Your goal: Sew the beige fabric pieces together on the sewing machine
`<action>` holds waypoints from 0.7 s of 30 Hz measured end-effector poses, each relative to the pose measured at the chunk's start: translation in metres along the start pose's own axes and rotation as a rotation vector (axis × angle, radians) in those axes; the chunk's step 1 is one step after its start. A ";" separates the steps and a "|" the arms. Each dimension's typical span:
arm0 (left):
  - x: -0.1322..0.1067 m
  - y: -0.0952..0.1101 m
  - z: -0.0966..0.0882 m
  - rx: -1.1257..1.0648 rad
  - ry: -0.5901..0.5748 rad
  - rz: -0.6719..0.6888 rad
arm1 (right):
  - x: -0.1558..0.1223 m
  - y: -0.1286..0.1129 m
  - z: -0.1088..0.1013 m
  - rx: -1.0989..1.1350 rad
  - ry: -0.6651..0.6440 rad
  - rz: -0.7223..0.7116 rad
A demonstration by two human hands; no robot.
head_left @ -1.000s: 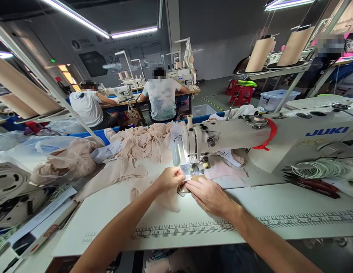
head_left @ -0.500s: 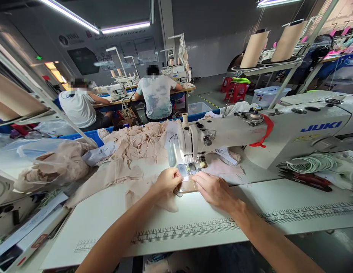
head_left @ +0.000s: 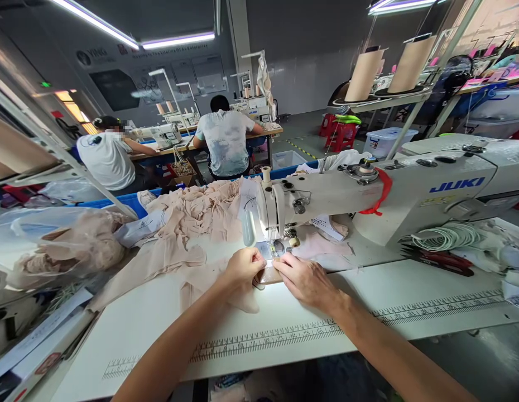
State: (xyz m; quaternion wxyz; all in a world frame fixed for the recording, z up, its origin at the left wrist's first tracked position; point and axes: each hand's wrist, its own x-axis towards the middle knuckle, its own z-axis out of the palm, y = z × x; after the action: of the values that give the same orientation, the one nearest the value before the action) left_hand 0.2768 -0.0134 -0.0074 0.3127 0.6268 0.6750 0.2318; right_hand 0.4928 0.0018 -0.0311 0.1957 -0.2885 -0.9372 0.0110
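My left hand (head_left: 243,268) is closed in a pinch just in front of the needle area of a white sewing machine (head_left: 326,195). Thin beige fabric (head_left: 245,301) trails from under its fingers onto the table. Opposite it, my right hand (head_left: 305,281) has its thumb and fingers pressed together; what they hold is too small to make out. A small white patch shows between the two sets of fingertips. Below them lies a shiny brown plate (head_left: 271,276), and behind is the metal needle plate (head_left: 265,249), lit by the machine's lamp.
A heap of beige fabric (head_left: 201,212) covers the table's back left, with printed paper pieces (head_left: 144,226). Dark-red-handled snips (head_left: 447,263) and a pale green cord coil (head_left: 447,237) lie right. A printed ruler (head_left: 284,335) runs along the front. Two people sit sewing ahead.
The view has shifted slightly, so the scene sits a little further left. My fingertips stay close together before the needle, with the right fingers slightly nearer the left.
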 end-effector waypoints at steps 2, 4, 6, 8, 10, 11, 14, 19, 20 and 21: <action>0.000 0.000 0.000 -0.006 -0.001 0.016 | 0.001 -0.002 -0.001 -0.012 -0.036 -0.011; 0.000 0.000 0.000 0.027 -0.004 0.019 | 0.003 -0.004 -0.002 -0.036 -0.075 -0.011; -0.001 0.000 -0.001 0.107 0.004 0.030 | 0.004 -0.006 -0.002 -0.064 -0.105 -0.013; -0.003 0.001 -0.002 0.231 0.054 0.104 | 0.005 -0.007 -0.001 -0.083 -0.123 -0.012; -0.008 0.002 -0.001 0.385 0.119 0.244 | 0.006 -0.008 0.001 -0.096 -0.135 -0.008; -0.011 0.002 0.000 0.461 0.142 0.336 | 0.006 -0.008 0.001 -0.101 -0.140 -0.004; -0.024 -0.001 0.008 0.581 0.170 0.607 | 0.006 -0.009 0.002 -0.101 -0.150 0.005; -0.042 -0.014 0.023 0.530 0.202 0.769 | 0.005 -0.011 0.002 -0.098 -0.091 -0.015; -0.043 -0.017 0.026 0.531 0.202 0.770 | 0.005 -0.011 0.002 -0.098 -0.073 -0.020; -0.044 -0.019 0.028 0.536 0.201 0.772 | 0.005 -0.011 0.002 -0.096 -0.061 -0.026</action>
State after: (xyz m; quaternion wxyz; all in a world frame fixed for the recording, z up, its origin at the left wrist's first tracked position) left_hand 0.2844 -0.0609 -0.0342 -0.0354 0.8646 0.4558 0.2084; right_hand 0.4830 -0.0043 -0.0297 0.1533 -0.2848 -0.9458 -0.0276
